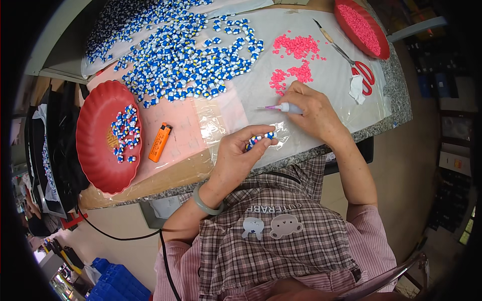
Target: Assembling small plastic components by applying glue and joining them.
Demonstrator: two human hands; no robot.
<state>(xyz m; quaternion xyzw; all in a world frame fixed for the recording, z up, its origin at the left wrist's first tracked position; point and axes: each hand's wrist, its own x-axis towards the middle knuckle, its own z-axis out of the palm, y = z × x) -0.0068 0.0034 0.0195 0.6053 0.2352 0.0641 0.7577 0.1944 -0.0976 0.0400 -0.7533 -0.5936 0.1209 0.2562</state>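
Left hand (pixel 240 153) closed on small blue-white figures (pixel 260 140); right hand (pixel 312 111) gripping glue applicator (pixel 282 107).
Red tray (pixel 95 150) left of the hands holds few figures; second red tray (pixel 374 47) beyond right hand holds pink beads. Bench (pixel 396 113) underneath.

**Blue figurines and glue at a stone counter**

Left hand (pixel 240 153) closed around several small blue-and-white figurines (pixel 260 140). Right hand (pixel 312 109) gripping a small glue bottle (pixel 286 107), pink nozzle aimed left. Beyond, a wide heap of figurines (pixel 186 60) and pink beads (pixel 293 62) on plastic sheeting (pixel 331 75). Left: red tray (pixel 95 150), orange lighter (pixel 160 142). Far right: red-handled scissors (pixel 359 67), red dish (pixel 361 27).
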